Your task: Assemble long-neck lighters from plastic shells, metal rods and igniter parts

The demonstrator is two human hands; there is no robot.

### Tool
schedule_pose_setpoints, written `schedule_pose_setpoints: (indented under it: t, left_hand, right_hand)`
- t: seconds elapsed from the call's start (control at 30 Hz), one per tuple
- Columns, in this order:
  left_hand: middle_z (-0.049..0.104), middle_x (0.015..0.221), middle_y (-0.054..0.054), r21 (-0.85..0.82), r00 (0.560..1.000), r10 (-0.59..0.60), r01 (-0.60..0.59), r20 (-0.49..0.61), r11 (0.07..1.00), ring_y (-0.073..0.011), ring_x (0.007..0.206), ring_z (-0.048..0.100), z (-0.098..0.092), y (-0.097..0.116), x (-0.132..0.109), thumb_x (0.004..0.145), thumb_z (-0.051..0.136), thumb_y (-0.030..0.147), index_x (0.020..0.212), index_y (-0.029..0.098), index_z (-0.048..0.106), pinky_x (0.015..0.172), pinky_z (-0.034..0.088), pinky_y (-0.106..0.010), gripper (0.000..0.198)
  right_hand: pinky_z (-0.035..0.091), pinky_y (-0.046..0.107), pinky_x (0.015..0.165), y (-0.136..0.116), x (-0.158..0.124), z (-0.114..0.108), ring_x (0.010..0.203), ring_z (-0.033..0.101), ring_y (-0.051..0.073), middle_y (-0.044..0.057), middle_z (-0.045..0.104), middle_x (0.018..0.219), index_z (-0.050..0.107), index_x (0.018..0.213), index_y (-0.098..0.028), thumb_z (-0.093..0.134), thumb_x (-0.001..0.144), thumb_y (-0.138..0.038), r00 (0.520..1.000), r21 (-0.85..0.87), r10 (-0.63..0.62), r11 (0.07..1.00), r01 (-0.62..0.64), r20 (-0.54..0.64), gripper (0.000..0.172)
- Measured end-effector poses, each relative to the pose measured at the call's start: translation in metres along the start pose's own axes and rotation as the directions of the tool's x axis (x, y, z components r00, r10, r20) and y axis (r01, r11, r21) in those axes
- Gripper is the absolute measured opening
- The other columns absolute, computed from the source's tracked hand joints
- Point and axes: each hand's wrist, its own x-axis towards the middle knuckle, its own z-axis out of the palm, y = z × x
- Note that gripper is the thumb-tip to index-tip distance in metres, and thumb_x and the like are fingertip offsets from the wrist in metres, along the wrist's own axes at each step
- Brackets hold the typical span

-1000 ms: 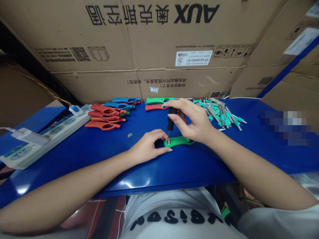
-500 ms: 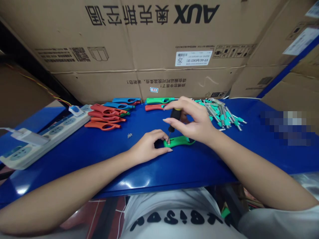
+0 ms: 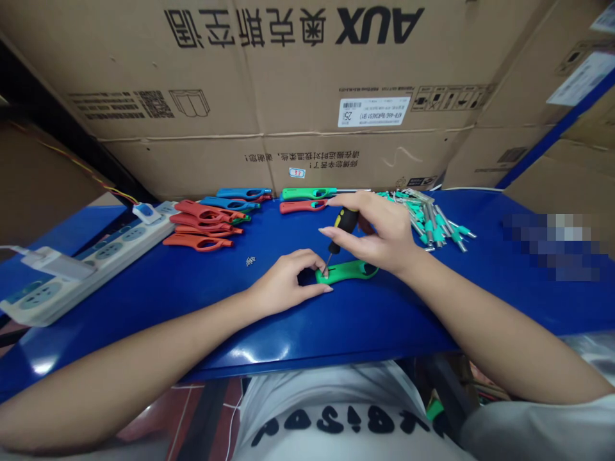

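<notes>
A green lighter handle (image 3: 343,272) lies flat on the blue table. My left hand (image 3: 293,278) grips its left end between thumb and fingers. In my right hand (image 3: 382,230) is a black and yellow screwdriver (image 3: 344,221), tilted, its tip down at the handle's left end beside my left fingertips. Whether a screw sits under the tip I cannot see. Small screws (image 3: 250,261) lie loose on the table to the left of my left hand.
Red and orange lighter handles (image 3: 204,241) and blue ones (image 3: 244,193) are stacked at back left. Behind my right hand lie a green lighter (image 3: 307,193) and a red one (image 3: 300,206). Metal tubes with teal parts (image 3: 435,224) heap at right. A power strip (image 3: 96,262) and cardboard (image 3: 230,153) border the table.
My right hand has shifted slightly right, and the screwdriver's handle now leans further right. The tip stays at the green handle's left end. My left hand has barely moved.
</notes>
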Motion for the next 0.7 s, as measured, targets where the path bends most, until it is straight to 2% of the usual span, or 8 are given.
schedule_pose_setpoints:
  t: [0.07,0.13,0.2,0.33,0.4,0.47,0.6,0.7]
  left_hand:
    - [0.069,0.094,-0.002,-0.003,1.0,0.003,-0.003,-0.004,1.0,-0.0173,0.09,0.065,0.0001,0.0,0.0001,0.084,0.079,0.03,0.091,0.019,0.065,0.085,0.05,-0.03,0.02]
    - [0.068,0.094,-0.002,-0.008,1.0,-0.002,0.002,-0.002,1.0,-0.0172,0.089,0.065,0.0001,0.0002,0.0001,0.084,0.079,0.03,0.091,0.019,0.065,0.085,0.05,-0.03,0.02]
    - [0.069,0.094,-0.003,-0.009,1.0,-0.009,0.01,0.006,1.0,-0.0178,0.09,0.065,0.0,0.0004,0.0001,0.084,0.078,0.031,0.091,0.019,0.065,0.086,0.051,-0.031,0.019]
    - [0.069,0.097,-0.004,-0.003,1.0,0.004,-0.004,0.019,1.0,-0.019,0.092,0.065,-0.0002,-0.0001,-0.0003,0.086,0.076,0.033,0.093,0.019,0.065,0.088,0.051,-0.033,0.019]
    - [0.069,0.099,-0.004,0.003,1.0,0.016,-0.016,0.023,1.0,-0.0195,0.095,0.065,-0.0003,-0.0008,-0.0005,0.087,0.076,0.032,0.094,0.019,0.065,0.09,0.05,-0.034,0.018]
    - [0.069,0.099,-0.004,0.002,1.0,0.019,-0.02,0.023,1.0,-0.0196,0.095,0.064,-0.0002,-0.0014,-0.0005,0.087,0.076,0.032,0.094,0.019,0.065,0.09,0.05,-0.034,0.018]
    - [0.068,0.098,-0.004,-0.01,0.999,0.016,-0.015,0.029,1.0,-0.019,0.094,0.064,0.0001,-0.0016,-0.0002,0.086,0.076,0.03,0.093,0.019,0.064,0.089,0.05,-0.032,0.018]
    - [0.068,0.097,-0.004,-0.002,0.999,0.017,-0.017,0.028,1.0,-0.0184,0.094,0.063,0.0001,-0.0012,-0.0003,0.086,0.077,0.03,0.094,0.018,0.065,0.088,0.049,-0.031,0.019]
  right_hand:
    - [0.058,0.034,0.086,-0.0016,0.0005,-0.0002,0.097,0.071,0.021,0.01,0.075,0.11,0.063,0.126,-0.02,0.048,0.102,-0.038,0.999,0.026,-0.011,1.0,0.01,0.039,0.034]
    - [0.058,0.036,0.088,-0.0034,0.0015,0.0005,0.102,0.07,0.02,0.011,0.072,0.118,0.054,0.139,-0.019,0.035,0.106,-0.032,0.993,0.115,0.033,0.992,-0.046,0.111,0.04]
    - [0.06,0.035,0.083,-0.0037,0.0021,0.0014,0.097,0.071,0.019,0.01,0.071,0.12,0.05,0.142,-0.02,0.034,0.106,-0.031,0.985,0.184,0.083,0.977,-0.111,0.152,0.041]
    - [0.06,0.032,0.076,0.0005,0.0003,0.0017,0.079,0.071,0.017,0.008,0.074,0.112,0.063,0.126,-0.021,0.057,0.099,-0.04,0.997,0.082,0.065,0.994,-0.068,0.037,0.034]
    - [0.059,0.032,0.079,0.0019,-0.0007,0.0008,0.081,0.071,0.018,0.007,0.076,0.103,0.067,0.118,-0.022,0.066,0.093,-0.042,0.999,0.003,-0.003,1.0,0.003,-0.033,0.033]
    - [0.059,0.033,0.083,0.0015,-0.0006,0.0002,0.088,0.072,0.02,0.008,0.076,0.102,0.068,0.117,-0.021,0.061,0.096,-0.04,0.998,-0.01,-0.04,0.999,0.04,-0.046,0.029]
    - [0.058,0.037,0.09,0.0,0.0013,0.002,0.099,0.071,0.019,0.01,0.072,0.12,0.058,0.135,-0.021,0.036,0.106,-0.032,0.994,0.144,0.069,0.986,-0.081,0.083,0.038]
    - [0.06,0.031,0.076,0.0041,0.0004,0.0042,0.082,0.071,0.015,0.008,0.073,0.114,0.057,0.135,-0.021,0.043,0.105,-0.036,0.982,0.222,0.144,0.96,-0.169,0.125,0.037]
